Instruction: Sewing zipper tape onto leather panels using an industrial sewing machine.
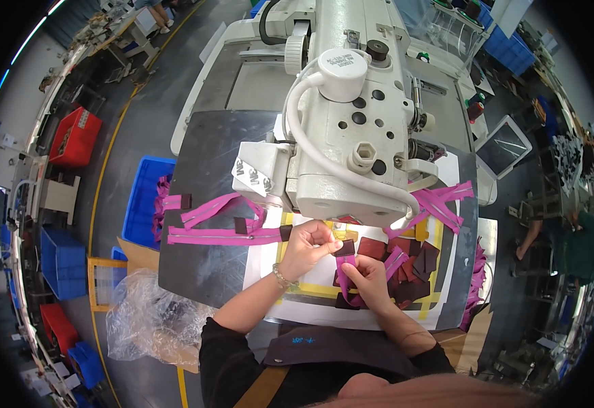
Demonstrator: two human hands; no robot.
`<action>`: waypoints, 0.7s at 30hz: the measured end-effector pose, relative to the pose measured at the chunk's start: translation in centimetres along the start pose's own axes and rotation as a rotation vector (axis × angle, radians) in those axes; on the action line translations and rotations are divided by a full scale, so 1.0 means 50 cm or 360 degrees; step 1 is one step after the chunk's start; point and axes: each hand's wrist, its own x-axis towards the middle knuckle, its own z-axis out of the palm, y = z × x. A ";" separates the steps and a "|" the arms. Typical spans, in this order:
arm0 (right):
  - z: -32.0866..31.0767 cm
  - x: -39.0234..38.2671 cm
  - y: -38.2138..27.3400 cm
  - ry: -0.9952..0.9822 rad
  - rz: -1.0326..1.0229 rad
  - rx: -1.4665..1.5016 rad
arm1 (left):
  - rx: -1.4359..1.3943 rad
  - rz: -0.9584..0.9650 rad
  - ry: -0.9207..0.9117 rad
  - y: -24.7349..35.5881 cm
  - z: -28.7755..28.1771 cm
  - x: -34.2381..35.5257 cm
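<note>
In front of the sewing machine head [351, 149], my left hand [307, 248] pinches a dark fabric tab [345, 248] at the end of a magenta zipper [342, 275]. My right hand [370, 279] grips the same zipper just below the tab, thumb on top. The zipper's lower part loops down between my hands toward the table edge. Dark maroon fabric pieces [414, 280] lie in a loose pile beside my right hand. To the left, magenta zippers with dark end tabs [225, 236] lie on the table, and more magenta zippers [439, 204] cross at the right.
White paper with yellow tape [297, 291] covers the grey machine table [195, 272]. At the left stands a blue bin [140, 204] with magenta zippers, above crumpled clear plastic [150, 316]. A screen [505, 146] is at the right; another person [579, 248] is farther right.
</note>
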 end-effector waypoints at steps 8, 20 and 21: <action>-0.004 -0.007 -0.017 -0.0018 -0.0129 -0.0242 | 0.0224 0.0175 0.0111 0.020 0.009 0.001; 0.018 -0.004 -0.028 -0.0229 -0.0241 -0.0628 | 0.0029 0.0281 0.0494 0.028 -0.012 -0.036; 0.021 -0.001 -0.027 -0.0211 -0.0250 -0.0651 | 0.0011 0.0298 0.0519 0.025 -0.015 -0.035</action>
